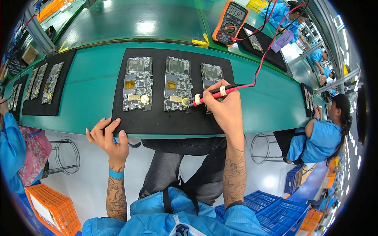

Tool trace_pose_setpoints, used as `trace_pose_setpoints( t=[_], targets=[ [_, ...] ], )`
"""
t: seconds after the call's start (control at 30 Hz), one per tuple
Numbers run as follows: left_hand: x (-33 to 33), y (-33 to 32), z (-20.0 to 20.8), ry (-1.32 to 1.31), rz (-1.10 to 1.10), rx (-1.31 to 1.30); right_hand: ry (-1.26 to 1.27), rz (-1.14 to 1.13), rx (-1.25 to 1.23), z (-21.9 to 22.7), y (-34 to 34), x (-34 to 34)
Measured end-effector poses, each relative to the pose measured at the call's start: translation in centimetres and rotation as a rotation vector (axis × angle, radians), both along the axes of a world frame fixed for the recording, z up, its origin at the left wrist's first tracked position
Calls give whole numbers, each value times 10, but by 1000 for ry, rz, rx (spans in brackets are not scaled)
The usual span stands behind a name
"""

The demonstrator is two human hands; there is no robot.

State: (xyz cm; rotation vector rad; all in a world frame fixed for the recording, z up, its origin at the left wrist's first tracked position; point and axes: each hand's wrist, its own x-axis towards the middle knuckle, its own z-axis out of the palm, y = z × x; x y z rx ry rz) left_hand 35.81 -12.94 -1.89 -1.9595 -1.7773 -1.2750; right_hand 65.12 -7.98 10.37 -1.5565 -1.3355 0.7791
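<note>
Red and black plastic pen-shaped test probes point(216, 94) are held together in the right hand point(225, 105), its thumb and fingers closed round both shafts. The tips point toward nine o'clock, at the round, yellow-rimmed silver coin cell point(186, 102) on the lower end of the grey, component-covered middle circuit board point(178, 84); whether they make contact cannot be told. The left hand point(111, 137) is half open, fingers apart and bent, grasping nothing that shows, at the eight o'clock corner of the rectangular black foam mat point(157, 122). On this mat lie a similar left board point(137, 84), at nine o'clock from the middle one, and a right board point(211, 71), at three, partly hidden. From the right hand, an orange-and-black multimeter point(230, 23) lies at twelve o'clock, beyond the mat
</note>
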Motion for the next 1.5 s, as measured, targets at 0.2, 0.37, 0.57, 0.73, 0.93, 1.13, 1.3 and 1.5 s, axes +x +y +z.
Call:
trace_pose_setpoints(
  t=[0.2, 0.37, 0.57, 0.73, 0.93, 1.13, 1.3, 1.5],
  targets=[
    [-1, 0, 1, -1, 4, -11, 299, 73, 99, -8, -6, 11],
    [5, -4, 20, -4, 30, -89, -300, -332, 229, -32, -19, 66],
    [18, -11, 63, -137, -65, -342, -419, -183, 10, -31, -52, 56],
    [8, -14, 75, -837, -335, -275, 343, -194, 305, -43, -49, 46],
    [-35, 17, 108, -1269, -484, 0, 537, -144, 492, -25, -6, -5],
    [-81, 165, 123, -1310, -530, -64, 383, -10, 643, -5, 140, -23],
    [-94, 285, 99, -1150, -337, -112, -171, -36, 635, -20, 253, -46],
    [-144, 301, 117, -686, -165, -122, -192, -36, 473, -37, 262, -37]
  ],
)
